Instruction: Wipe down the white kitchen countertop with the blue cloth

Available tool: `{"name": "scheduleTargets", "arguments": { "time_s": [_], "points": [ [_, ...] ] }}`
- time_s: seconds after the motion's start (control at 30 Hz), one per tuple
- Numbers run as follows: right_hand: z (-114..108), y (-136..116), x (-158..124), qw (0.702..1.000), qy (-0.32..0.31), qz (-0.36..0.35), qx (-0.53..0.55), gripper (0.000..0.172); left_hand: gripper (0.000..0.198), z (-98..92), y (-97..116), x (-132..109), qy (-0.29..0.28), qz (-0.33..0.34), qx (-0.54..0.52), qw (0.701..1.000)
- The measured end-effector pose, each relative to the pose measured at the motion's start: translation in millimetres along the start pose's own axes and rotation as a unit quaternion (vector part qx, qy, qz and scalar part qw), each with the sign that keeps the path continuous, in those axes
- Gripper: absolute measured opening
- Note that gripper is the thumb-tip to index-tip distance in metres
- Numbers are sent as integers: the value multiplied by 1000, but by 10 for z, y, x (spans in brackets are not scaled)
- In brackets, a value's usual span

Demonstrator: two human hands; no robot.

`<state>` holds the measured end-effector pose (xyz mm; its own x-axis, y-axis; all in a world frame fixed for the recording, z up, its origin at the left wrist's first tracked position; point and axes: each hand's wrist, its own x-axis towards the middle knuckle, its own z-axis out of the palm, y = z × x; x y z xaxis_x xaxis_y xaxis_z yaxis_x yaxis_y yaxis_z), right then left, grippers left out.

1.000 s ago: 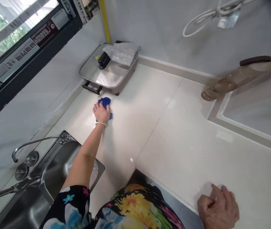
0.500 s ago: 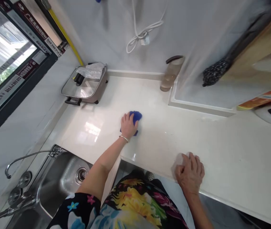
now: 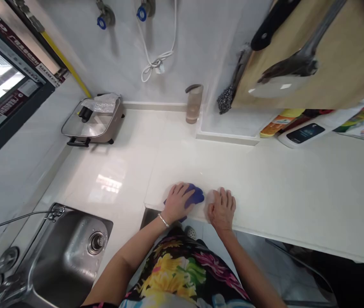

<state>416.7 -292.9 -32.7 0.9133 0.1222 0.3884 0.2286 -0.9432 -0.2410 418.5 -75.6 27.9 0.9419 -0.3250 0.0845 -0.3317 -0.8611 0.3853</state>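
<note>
Standing at the back of the counter, a rectangular brown pan with a glass lid carries a crumpled piece of clear plastic wrap on top; what lies inside cannot be made out. A tall, brownish, see-through jug stands by the wall corner, its contents unclear. The stainless-steel sink at the left shows its round metal drain. The deep-blue, soft cloth looks bunched and creased, with a rounded fold showing. It lies near the front edge of the glossy white counter, mostly beneath the person's left hand, which grasps it loosely, palm down, with the fold emerging between thumb and fingers. The right hand, released and with fingers half curled, rests on the counter just beside the cloth, apart from it.
</note>
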Motion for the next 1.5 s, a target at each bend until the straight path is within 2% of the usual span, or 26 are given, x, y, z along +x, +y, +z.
{"name": "scheduleTargets", "arguments": {
  "time_s": [0.13, 0.27, 0.37, 0.5, 0.73, 0.97, 1.13, 1.37, 1.5],
  "points": [
    [-4, 61, -11, 1000, -10, -2, 13, 53, 52, 3, 15, -12, -3, 6, 7, 1000],
    [-51, 246, -73, 997, -20, -49, 49, 55, 52, 59, -7, 90, 10, 2, 17, 1000],
    [-70, 343, -118, 994, -21, -79, 66, 56, 52, 126, -52, 341, 39, -17, 32, 999],
    [-55, 323, -128, 996, -16, -71, 57, 59, 53, 175, -200, 866, 71, -21, 48, 996],
    [-94, 260, -81, 996, -10, -62, 70, 63, 43, 89, -662, 1791, 118, -18, 39, 992],
    [-106, 243, -76, 996, -22, -40, 74, 59, 39, -103, -1126, 2537, 107, -6, 23, 994],
    [-128, 219, -74, 996, -40, -30, 69, 59, 35, -203, -1493, 2846, 111, -29, 14, 993],
    [-123, 301, -108, 997, -61, -45, 35, 63, 38, -471, -2162, 3174, 138, -83, 7, 987],
    [-121, 346, -117, 996, -71, -61, 6, 67, 39, -514, -2362, 3419, 154, -110, -12, 982]
  ]
}}
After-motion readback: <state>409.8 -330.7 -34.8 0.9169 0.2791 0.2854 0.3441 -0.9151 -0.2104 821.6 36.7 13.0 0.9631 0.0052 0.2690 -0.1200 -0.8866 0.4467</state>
